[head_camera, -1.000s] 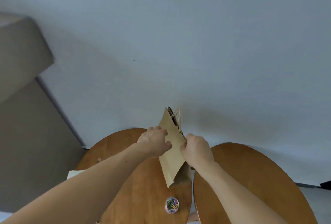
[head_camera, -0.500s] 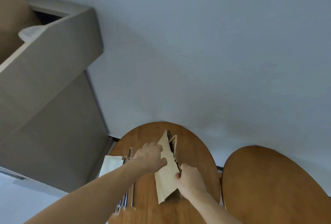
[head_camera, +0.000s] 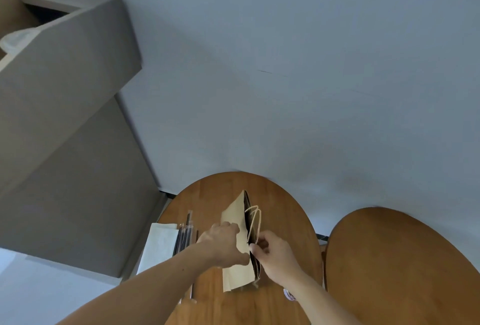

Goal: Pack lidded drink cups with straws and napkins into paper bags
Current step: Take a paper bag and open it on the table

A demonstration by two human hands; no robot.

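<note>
Flat brown kraft paper bag point(head_camera: 235, 223) sits between both hands on round wooden table point(head_camera: 285, 210), mouth barely parted, dark slit between panels. Left hand point(head_camera: 220, 245) grips left panel, fingers curled over its edge. Right hand point(head_camera: 275, 252) pinches opposite rim at base of twisted paper cord handles point(head_camera: 255, 216), which loop away beyond grip. Wrapped dark straws point(head_camera: 185, 233) and white napkin stack point(head_camera: 159, 244) lie left of left-hand grip. No cups visible. Bag likely light, creasable, rim tears easily; best to pull panels apart near mouth fold, not by cords.
</note>
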